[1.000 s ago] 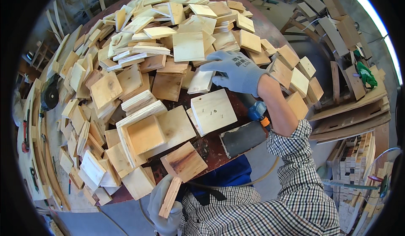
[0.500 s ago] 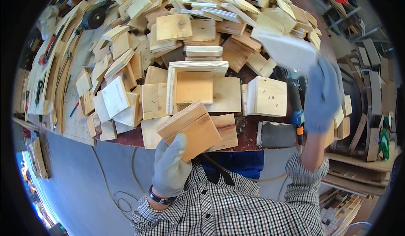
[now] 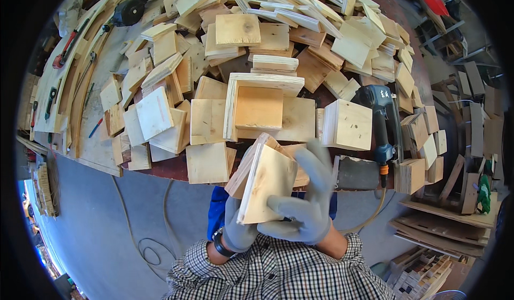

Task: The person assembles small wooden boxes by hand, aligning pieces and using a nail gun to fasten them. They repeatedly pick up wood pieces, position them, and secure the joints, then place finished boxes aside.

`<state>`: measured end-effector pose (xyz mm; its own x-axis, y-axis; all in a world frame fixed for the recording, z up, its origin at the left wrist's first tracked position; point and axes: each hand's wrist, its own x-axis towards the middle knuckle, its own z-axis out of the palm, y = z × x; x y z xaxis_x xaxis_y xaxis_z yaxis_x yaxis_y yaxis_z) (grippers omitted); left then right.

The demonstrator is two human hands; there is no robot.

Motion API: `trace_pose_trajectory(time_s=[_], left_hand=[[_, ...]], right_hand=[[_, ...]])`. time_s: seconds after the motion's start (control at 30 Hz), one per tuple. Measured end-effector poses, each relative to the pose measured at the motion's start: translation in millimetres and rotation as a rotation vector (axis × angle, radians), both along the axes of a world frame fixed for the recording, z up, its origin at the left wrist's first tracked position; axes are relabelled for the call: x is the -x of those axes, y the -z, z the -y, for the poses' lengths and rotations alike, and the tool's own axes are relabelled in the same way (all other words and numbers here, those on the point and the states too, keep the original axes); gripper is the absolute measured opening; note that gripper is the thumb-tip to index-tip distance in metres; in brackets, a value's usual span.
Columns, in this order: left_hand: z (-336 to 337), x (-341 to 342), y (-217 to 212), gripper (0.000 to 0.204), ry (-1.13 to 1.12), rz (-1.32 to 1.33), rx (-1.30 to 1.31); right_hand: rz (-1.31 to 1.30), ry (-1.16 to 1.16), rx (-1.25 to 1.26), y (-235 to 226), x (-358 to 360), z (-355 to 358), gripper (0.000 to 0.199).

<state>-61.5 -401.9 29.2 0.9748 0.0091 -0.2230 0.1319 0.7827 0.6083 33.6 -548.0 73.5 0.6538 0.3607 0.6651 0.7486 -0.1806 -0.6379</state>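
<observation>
Low in front of me, at the bench's near edge, my gloved left hand (image 3: pixel 239 227) holds a wooden piece (image 3: pixel 243 174) from below. A pale square wooden board (image 3: pixel 270 185) stands tilted against that piece, its layered edge to the left. My gloved right hand (image 3: pixel 308 214) is at the board's right side and lower edge. Its thumb side presses the board's face while the other fingers are raised, spread and slightly blurred. Beyond my hands sits an open wooden box frame (image 3: pixel 233 107) on the bench. Right of it stands a thick wooden block (image 3: pixel 348 124).
A large heap of square boards (image 3: pixel 238 29) covers the far bench. A blue-and-black pneumatic nail gun (image 3: pixel 381 112) lies at right, its hose (image 3: pixel 375 209) running off the edge. Near it is a dark grey block (image 3: pixel 357 172). Hand tools (image 3: pixel 67 48) lie at far left.
My right hand has swung in from the right, bringing the pale board against the piece in my left hand. The left hand's piece has turned and sits slightly further right. The nail gun now shows fully.
</observation>
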Motion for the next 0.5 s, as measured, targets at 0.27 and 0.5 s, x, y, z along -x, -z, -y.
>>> trace_pose_trajectory(time_s=[0.27,0.5], left_hand=[[-2,-17,-17,0.081,0.080,0.246,-0.012],[-3,-32,-20,0.091,0.024,0.319,-0.430]], right_hand=[[-0.268,-0.146,0.068,15,-6,14,0.093],[-0.107,-0.024,0.075,32,-1,13,0.115]])
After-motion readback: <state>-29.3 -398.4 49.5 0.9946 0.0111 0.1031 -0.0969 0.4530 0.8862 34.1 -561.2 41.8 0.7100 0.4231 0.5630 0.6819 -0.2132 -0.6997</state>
